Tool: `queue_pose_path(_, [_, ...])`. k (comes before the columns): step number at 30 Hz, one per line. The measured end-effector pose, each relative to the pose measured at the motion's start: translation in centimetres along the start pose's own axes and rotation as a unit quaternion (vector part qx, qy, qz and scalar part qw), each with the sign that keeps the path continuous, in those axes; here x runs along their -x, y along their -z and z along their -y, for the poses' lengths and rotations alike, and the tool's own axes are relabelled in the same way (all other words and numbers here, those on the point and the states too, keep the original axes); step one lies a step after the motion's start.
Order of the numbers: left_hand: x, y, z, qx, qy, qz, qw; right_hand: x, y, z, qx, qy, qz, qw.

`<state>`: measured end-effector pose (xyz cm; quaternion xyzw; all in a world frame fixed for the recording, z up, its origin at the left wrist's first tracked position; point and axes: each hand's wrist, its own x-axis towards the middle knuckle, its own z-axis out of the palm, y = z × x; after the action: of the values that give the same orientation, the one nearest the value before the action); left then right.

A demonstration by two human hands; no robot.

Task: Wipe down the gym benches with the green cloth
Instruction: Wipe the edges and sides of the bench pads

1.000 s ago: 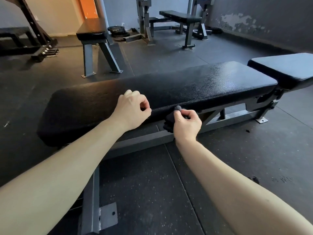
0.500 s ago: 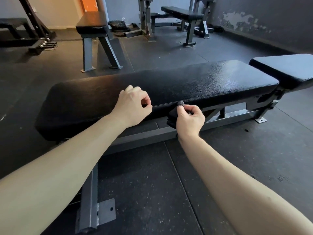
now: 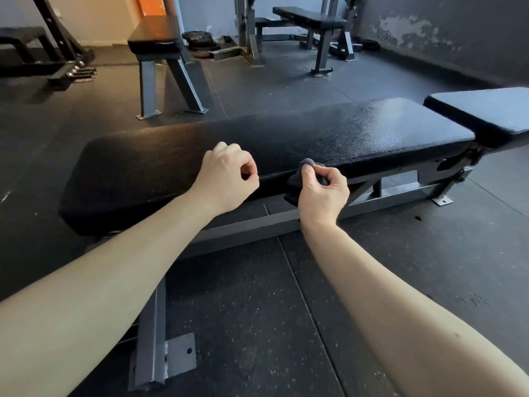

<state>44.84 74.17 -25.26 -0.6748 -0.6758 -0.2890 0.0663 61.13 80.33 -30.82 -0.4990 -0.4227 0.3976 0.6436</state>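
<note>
Across the middle of the view, a long black padded gym bench runs from left to right on a grey steel frame, seen from above by a person whose two bare forearms reach in from the bottom corners. The right hand is at the near edge of the pad, a little right of its middle, with thumb and fingers curled and pinching a small bunched cloth. The cloth looks dark grey in this light; its top touches the pad's front seam and the rest hangs down in front of the pad's side, just left of the knuckles. The left hand rests on the same near edge, just beside the right hand and apart from the cloth. Its fingers are curled into a loose fist with the thumb tip close to the forefinger, and nothing shows in its grip. The right part of the pad has a dull sheen. Beyond its right end sits a separate, shorter black seat pad. One leg of the frame runs toward the viewer across a dark speckled rubber floor. Farther back stand a flat bench on angled grey legs, another bench within a rack, some weight plates on the floor, and a dark wall with peeling paint.
</note>
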Motion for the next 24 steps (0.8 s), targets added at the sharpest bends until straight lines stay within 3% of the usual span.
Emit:
queue_pose_path(4, [0.1, -0.2, 0.0, -0.001, -0.004, -0.007, 1.0, 2.5, -1.7, -1.4, 0.004, 0.015, 0.005, 1.0])
queue_pose_path(9, [0.2, 0.0, 0.0, -0.012, -0.012, -0.005, 1.0, 3.6, -1.2, -2.4, 0.034, -0.021, 0.102, 0.994])
queue_pose_path(16, [0.6, 0.7, 0.3, -0.005, -0.008, 0.004, 1.0, -1.1, 0.2, -1.9, -0.046, -0.066, -0.04, 0.996])
queue_pose_path(21, [1.0, 1.4, 1.2, -0.01, 0.0, 0.013, 1.0, 6.2, -3.6, -2.7, -0.026, -0.1, 0.071, 0.992])
queue_pose_path(24, [1.4, 1.7, 1.8, -0.008, -0.006, 0.009, 1.0, 5.6, -3.1, -2.1, -0.026, -0.11, 0.093, 0.989])
